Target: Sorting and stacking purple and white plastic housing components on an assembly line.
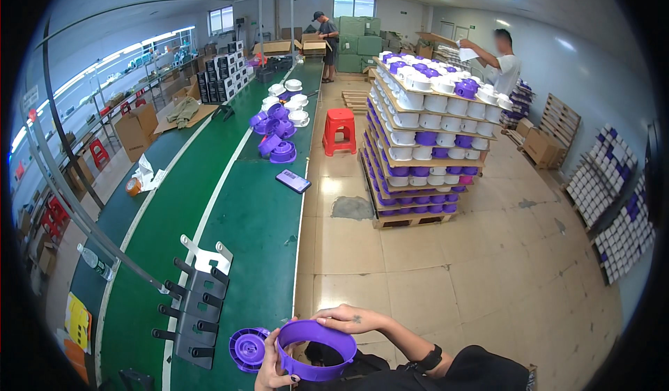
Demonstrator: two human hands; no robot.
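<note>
A purple plastic ring, hollow through its middle, is held over the bench's near right edge. My left hand wraps its fingers round the ring's left side. Across the far rim lies my right hand, its fingers bent over the edge. Beside my left hand, a round purple part with a ribbed centre rests on the green bench. Farther left on the bench is a row of black brackets, with a white bracket at its far end.
Along the bench lie a phone, several purple housings and stacked dark boxes. Right of it stand a red stool and a tall pallet stack of white and purple parts. Two people work farther back.
</note>
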